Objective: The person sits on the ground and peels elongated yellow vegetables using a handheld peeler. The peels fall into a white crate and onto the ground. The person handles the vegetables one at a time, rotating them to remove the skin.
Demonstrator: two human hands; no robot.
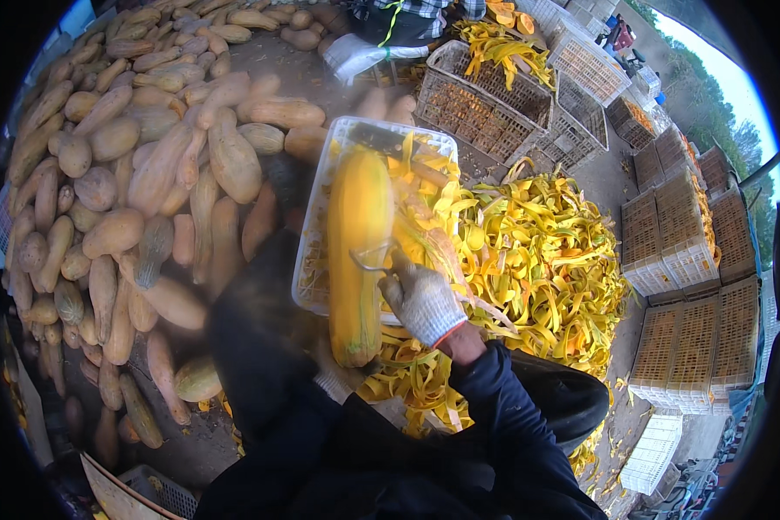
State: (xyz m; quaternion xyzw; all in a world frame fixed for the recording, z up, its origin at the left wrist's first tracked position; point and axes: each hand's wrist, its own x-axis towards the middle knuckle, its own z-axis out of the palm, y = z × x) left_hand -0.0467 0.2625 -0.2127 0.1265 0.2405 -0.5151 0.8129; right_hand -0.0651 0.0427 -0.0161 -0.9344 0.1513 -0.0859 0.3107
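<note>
A long, mostly peeled yellow squash (357, 260) leans over a white plastic crate (303, 286) between my knees. My right hand (422, 302), in a knitted glove, grips a peeler with a curved metal blade (369, 259), which lies against the squash's right side. My left hand (333, 385), also gloved, is at the near end of the squash, holding it from below; most of its fingers are hidden. Peel strips (439, 188) hang over the crate's right side. Across its far end rests a dark, broad-bladed knife (376, 138), partly blurred.
A large pile of unpeeled squashes (162, 156) spreads to the left. Yellow peelings (546, 266) heap up on the right. Beyond stand plastic crates (481, 107), and stacked filled crates (673, 227) line the right. Another person (403, 23) sits at the far side.
</note>
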